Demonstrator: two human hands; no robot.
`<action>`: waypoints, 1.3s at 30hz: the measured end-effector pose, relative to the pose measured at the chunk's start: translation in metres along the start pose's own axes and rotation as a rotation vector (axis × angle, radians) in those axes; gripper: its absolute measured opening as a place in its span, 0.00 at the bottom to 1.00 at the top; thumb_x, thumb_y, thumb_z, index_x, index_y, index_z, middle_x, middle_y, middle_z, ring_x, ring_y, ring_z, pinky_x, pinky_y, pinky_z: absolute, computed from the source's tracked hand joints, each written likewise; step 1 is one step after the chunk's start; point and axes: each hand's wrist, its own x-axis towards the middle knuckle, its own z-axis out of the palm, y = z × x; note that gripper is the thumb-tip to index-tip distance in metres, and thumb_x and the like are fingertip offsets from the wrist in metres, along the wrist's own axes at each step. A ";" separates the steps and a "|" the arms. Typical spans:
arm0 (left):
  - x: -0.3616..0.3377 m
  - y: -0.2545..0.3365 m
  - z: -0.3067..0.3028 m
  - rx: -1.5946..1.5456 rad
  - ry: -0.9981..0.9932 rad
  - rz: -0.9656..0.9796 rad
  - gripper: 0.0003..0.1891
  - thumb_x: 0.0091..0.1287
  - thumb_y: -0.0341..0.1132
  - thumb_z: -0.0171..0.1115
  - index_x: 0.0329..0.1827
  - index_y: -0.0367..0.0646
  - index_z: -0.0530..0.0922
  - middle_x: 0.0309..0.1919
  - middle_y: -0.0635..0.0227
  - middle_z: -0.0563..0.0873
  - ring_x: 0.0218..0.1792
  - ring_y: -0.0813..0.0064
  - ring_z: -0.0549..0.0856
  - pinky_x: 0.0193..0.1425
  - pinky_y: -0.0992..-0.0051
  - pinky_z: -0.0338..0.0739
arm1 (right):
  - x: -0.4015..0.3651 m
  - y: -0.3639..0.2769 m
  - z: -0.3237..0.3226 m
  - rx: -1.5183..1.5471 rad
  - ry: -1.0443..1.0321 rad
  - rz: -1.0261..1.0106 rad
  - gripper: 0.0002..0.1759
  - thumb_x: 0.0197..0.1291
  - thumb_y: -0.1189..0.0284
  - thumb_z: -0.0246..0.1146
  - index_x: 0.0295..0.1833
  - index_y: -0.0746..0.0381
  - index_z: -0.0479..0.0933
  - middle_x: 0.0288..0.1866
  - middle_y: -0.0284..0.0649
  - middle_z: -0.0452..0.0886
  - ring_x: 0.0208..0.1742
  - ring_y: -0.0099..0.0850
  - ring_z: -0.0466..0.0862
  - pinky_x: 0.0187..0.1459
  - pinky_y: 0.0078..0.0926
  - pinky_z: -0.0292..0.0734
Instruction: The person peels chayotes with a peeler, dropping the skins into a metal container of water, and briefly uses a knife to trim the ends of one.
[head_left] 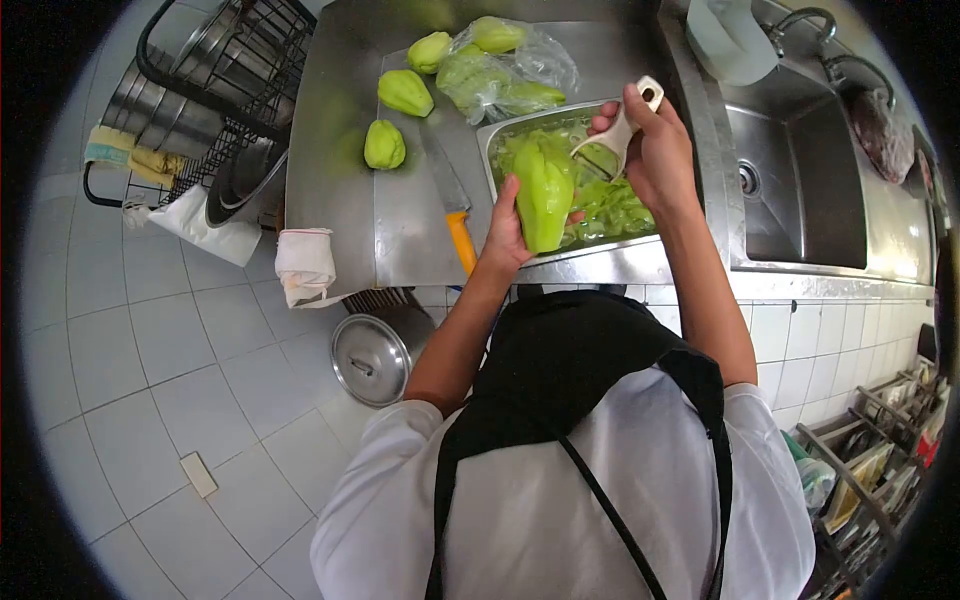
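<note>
Head view: left grip [507,236] encloses a chayote [543,195]; right grip [662,155] holds a peeler [621,135]. Slick-looking skin could slip — exposing the left thumb [510,190] to the blade [596,165].

The gourd [545,195] at one o'clock is bright yellow-green with paler streaks; the peeler [622,128], also at one, has a cream handle. Peelings [610,208] there mix light and deeper green. Between eleven and twelve, the knife's handle [461,240] is orange. At ten, a cloth [150,163] shows yellow beside a blue-green band. Toward eight, pale grey floor tiles [230,400] form a dark-lined grid. The shirt [590,490] at five is plain white, the apron [590,335] solid black.
</note>
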 end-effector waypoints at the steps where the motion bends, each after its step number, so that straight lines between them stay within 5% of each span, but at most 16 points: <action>1: 0.000 0.000 0.007 0.017 0.071 0.011 0.36 0.69 0.59 0.58 0.71 0.43 0.67 0.62 0.55 0.78 0.61 0.50 0.79 0.61 0.42 0.77 | -0.003 0.001 0.001 -0.005 -0.018 0.007 0.10 0.74 0.67 0.56 0.48 0.64 0.69 0.36 0.41 0.80 0.34 0.30 0.84 0.36 0.31 0.84; 13: 0.003 -0.007 0.019 0.259 -0.068 -0.011 0.42 0.59 0.51 0.71 0.72 0.41 0.63 0.60 0.57 0.77 0.57 0.63 0.82 0.54 0.53 0.85 | 0.000 0.031 -0.009 -0.004 -0.077 0.016 0.08 0.76 0.67 0.52 0.50 0.61 0.67 0.35 0.38 0.76 0.34 0.29 0.79 0.42 0.35 0.82; 17: 0.006 -0.003 0.020 0.284 -0.078 -0.046 0.40 0.58 0.45 0.71 0.71 0.39 0.64 0.57 0.58 0.78 0.56 0.64 0.82 0.54 0.55 0.85 | 0.003 0.036 -0.012 0.024 -0.107 -0.001 0.09 0.75 0.67 0.55 0.47 0.61 0.68 0.34 0.38 0.77 0.31 0.28 0.81 0.33 0.29 0.83; 31: 0.006 -0.010 0.018 0.376 -0.036 -0.057 0.34 0.59 0.39 0.69 0.67 0.36 0.67 0.53 0.58 0.80 0.51 0.65 0.84 0.54 0.55 0.85 | 0.016 0.044 -0.017 -0.002 -0.079 0.004 0.09 0.74 0.68 0.56 0.46 0.62 0.68 0.32 0.37 0.77 0.29 0.28 0.81 0.32 0.30 0.83; 39: 0.013 -0.004 0.026 0.500 0.063 -0.093 0.34 0.54 0.33 0.73 0.65 0.38 0.70 0.51 0.65 0.80 0.49 0.71 0.83 0.55 0.71 0.79 | 0.018 0.049 -0.015 -0.061 -0.083 -0.017 0.08 0.73 0.70 0.56 0.46 0.64 0.69 0.31 0.37 0.77 0.27 0.27 0.80 0.30 0.28 0.82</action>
